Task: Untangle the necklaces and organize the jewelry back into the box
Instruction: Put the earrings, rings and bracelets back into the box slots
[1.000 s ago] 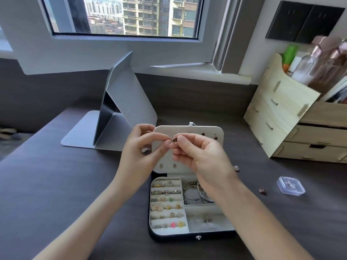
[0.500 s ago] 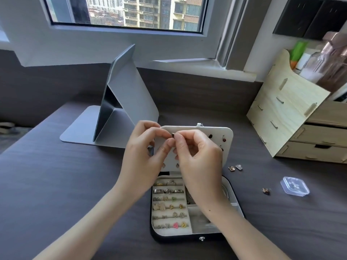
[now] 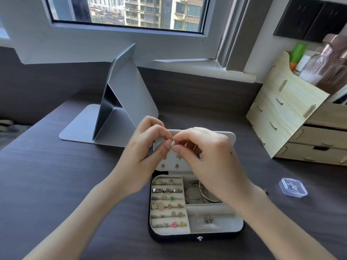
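An open black jewelry box (image 3: 195,238) with a cream lining lies on the dark desk in front of me. Its left side has rows of rings and small earrings (image 3: 167,205); silver bangles (image 3: 199,192) fill the upper right compartment. The raised lid panel (image 3: 231,136) carries a few stud earrings. Above that panel my left hand (image 3: 142,156) and my right hand (image 3: 208,156) meet, both pinching a small pale earring (image 3: 173,143) between fingertips.
A grey folding mirror stand (image 3: 120,109) rises behind the box on the left. A wooden drawer organizer (image 3: 289,117) with bottles occupies the right. A small clear plastic case (image 3: 293,188) lies on the desk to the right, with a tiny piece of jewelry (image 3: 265,191) near my right forearm.
The view has shifted slightly. Both hands stay together over the lid panel; the small earring now shows between the fingertips.
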A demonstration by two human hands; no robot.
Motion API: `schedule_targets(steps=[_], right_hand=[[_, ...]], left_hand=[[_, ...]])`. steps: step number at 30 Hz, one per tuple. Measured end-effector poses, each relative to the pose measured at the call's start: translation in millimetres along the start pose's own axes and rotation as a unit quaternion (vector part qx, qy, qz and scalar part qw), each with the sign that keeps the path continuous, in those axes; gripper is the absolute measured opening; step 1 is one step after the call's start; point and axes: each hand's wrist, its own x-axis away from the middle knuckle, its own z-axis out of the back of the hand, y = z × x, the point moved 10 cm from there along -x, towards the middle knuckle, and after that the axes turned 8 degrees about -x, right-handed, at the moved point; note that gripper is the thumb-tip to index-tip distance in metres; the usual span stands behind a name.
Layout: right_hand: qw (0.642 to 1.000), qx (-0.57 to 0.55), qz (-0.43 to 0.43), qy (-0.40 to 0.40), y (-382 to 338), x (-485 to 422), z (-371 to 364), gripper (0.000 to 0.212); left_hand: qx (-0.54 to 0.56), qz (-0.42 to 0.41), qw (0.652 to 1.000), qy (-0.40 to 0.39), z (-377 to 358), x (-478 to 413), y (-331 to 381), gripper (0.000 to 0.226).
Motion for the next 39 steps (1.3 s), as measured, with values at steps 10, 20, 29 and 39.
schedule_targets(steps=[10,20,29,39], right_hand=[[0.978,-0.030,-0.031,-0.206,1,-9,-16,0.008],[0.990,0.095,0.004,-0.100,10,4,16,0.016],[0.977,0.215,0.005,0.003,35,25,22,0.016],[0.978,0.210,0.001,0.022,39,20,21,0.009]], left_hand=[[0.044,-0.021,0.992,-0.118,-14,3,8,0.018],[0.062,0.023,0.994,-0.088,-9,-2,-5,0.020],[0.215,0.115,0.967,-0.080,-12,-2,-17,0.013],[0.272,0.132,0.951,-0.059,-5,-1,-26,0.017]])
